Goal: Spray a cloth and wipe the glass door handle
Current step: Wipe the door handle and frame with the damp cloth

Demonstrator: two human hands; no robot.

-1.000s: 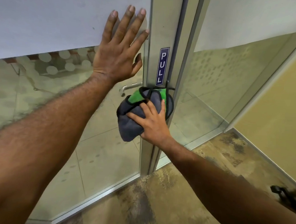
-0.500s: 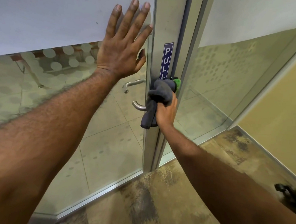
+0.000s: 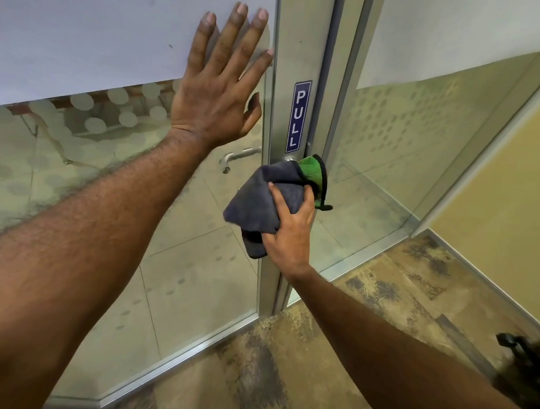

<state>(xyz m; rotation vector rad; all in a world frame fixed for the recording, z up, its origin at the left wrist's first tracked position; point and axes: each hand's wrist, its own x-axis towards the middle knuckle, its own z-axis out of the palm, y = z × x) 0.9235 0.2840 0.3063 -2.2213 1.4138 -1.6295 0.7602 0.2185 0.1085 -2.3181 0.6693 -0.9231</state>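
Observation:
My left hand (image 3: 220, 86) lies flat on the frosted glass door (image 3: 121, 40), fingers spread, just left of the metal door frame (image 3: 297, 49). My right hand (image 3: 289, 233) grips a grey cloth with a green side (image 3: 262, 200) bunched over the near door handle, which is hidden under the cloth except for its base (image 3: 288, 159) at the frame. A second silver lever handle (image 3: 236, 158) shows through the glass on the far side. A blue PULL sign (image 3: 298, 116) sits on the frame above the cloth.
A fixed glass panel (image 3: 406, 149) stands right of the door, then a yellow wall (image 3: 507, 185). Mottled brown carpet (image 3: 285, 361) covers the floor below. A dark object (image 3: 526, 361) sits at the lower right edge, behind my right forearm.
The cloth and my right hand have slid left and down from the frame, now covering the near handle that showed half a second ago. My left hand stays pressed on the glass.

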